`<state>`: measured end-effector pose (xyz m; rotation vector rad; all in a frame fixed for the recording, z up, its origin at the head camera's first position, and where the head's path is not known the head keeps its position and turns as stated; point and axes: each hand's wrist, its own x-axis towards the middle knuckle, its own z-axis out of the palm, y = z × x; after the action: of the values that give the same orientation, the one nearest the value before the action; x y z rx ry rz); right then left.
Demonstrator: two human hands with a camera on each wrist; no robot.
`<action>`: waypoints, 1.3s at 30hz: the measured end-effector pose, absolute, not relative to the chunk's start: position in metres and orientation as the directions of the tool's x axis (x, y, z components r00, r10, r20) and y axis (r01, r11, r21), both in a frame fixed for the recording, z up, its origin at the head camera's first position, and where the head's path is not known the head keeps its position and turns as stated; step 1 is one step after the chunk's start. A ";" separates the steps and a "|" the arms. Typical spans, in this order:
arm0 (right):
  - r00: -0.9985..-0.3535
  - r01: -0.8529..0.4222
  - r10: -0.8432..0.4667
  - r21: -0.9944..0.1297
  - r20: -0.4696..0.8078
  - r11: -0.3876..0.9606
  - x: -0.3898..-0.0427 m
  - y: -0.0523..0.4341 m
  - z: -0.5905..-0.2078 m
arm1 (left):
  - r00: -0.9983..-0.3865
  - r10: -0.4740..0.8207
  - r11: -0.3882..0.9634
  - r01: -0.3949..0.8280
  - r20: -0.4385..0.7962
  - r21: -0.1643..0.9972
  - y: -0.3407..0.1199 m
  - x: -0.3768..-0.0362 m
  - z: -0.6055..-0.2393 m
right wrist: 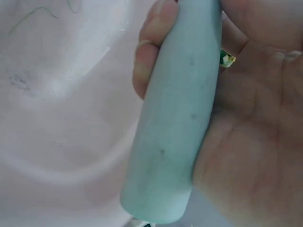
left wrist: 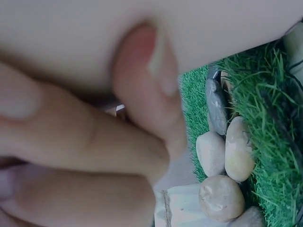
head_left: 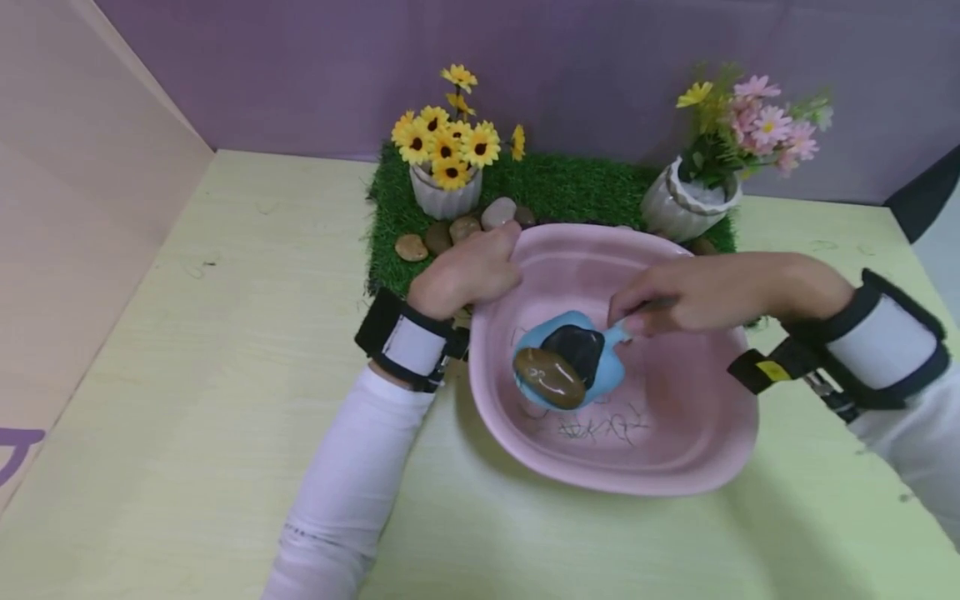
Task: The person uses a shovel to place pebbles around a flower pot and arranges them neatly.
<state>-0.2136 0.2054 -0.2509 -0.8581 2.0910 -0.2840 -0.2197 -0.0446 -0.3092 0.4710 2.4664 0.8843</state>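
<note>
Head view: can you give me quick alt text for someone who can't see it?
The right hand grips a blue scoop carrying a brown stone and a black stone over a pink basin. The left hand grips the basin's rim, beside stones on a grass mat with two flower pots.

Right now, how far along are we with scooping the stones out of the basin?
Done: several stones already lie on the grass mat by the sunflower pot. In hand: the right hand holds the blue scoop, carrying a brown and a black stone over the pink basin; the left hand grips the rim. Left: those two stones; only grass strands show elsewhere inside.
</note>
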 end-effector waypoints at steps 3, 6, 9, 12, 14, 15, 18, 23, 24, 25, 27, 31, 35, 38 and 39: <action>-0.419 -0.476 -0.659 -0.467 -0.624 0.745 -0.218 0.210 -0.245 | -0.830 0.458 0.739 0.157 -0.318 0.655 -0.044 -0.220 -0.309; -0.435 -0.478 -0.665 -0.470 -0.607 0.742 -0.222 0.216 -0.238 | -0.832 0.455 0.741 0.157 -0.318 0.653 -0.043 -0.219 -0.309; -0.469 -0.505 -0.674 -0.453 -0.571 0.735 -0.228 0.223 -0.231 | -0.833 0.454 0.736 0.150 -0.316 0.660 -0.044 -0.219 -0.309; -0.504 -0.555 -0.691 -0.419 -0.518 0.719 -0.236 0.227 -0.223 | -0.836 0.441 0.737 0.129 -0.328 0.663 -0.045 -0.218 -0.308; -0.516 -0.579 -0.703 -0.406 -0.489 0.707 -0.242 0.228 -0.220 | -0.835 0.430 0.737 0.106 -0.342 0.668 -0.046 -0.218 -0.307; -0.521 -0.591 -0.707 -0.395 -0.479 0.703 -0.244 0.228 -0.219 | -0.835 0.427 0.737 0.098 -0.348 0.668 -0.046 -0.218 -0.307; -0.522 -0.591 -0.703 -0.389 -0.483 0.707 -0.250 0.228 -0.215 | -0.832 0.425 0.740 0.093 -0.356 0.666 -0.045 -0.218 -0.307; -0.543 -0.521 -0.656 -0.401 -0.525 0.753 -0.253 0.224 -0.209 | -0.833 0.428 0.750 0.112 -0.350 0.651 -0.043 -0.218 -0.307; -0.555 -0.497 -0.636 -0.399 -0.536 0.770 -0.252 0.223 -0.207 | -0.834 0.427 0.753 0.115 -0.349 0.647 -0.043 -0.218 -0.307; -0.571 -0.468 -0.610 -0.392 -0.549 0.792 -0.252 0.222 -0.205 | -0.835 0.427 0.758 0.121 -0.346 0.641 -0.042 -0.218 -0.306; -0.592 -0.422 -0.575 -0.390 -0.565 0.818 -0.251 0.218 -0.202 | -0.839 0.424 0.768 0.132 -0.341 0.627 -0.042 -0.217 -0.306; -0.635 -0.372 -0.535 -0.386 -0.558 0.844 -0.251 0.210 -0.201 | -0.844 0.427 0.770 0.152 -0.324 0.619 -0.043 -0.216 -0.307; -0.663 -0.371 -0.523 -0.372 -0.535 0.851 -0.257 0.206 -0.205 | -0.844 0.421 0.763 0.131 -0.333 0.632 -0.044 -0.215 -0.307; -0.679 -0.357 -0.502 -0.357 -0.536 0.863 -0.262 0.206 -0.206 | -0.843 0.412 0.777 0.127 -0.345 0.617 -0.043 -0.215 -0.306; -0.681 -0.359 -0.499 -0.349 -0.536 0.866 -0.264 0.206 -0.206 | -0.842 0.411 0.785 0.133 -0.348 0.605 -0.043 -0.215 -0.306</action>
<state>-0.2638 0.2058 -0.2059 -0.6183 2.3906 -0.2841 -0.2153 -0.0430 -0.3060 0.4079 2.5045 0.8007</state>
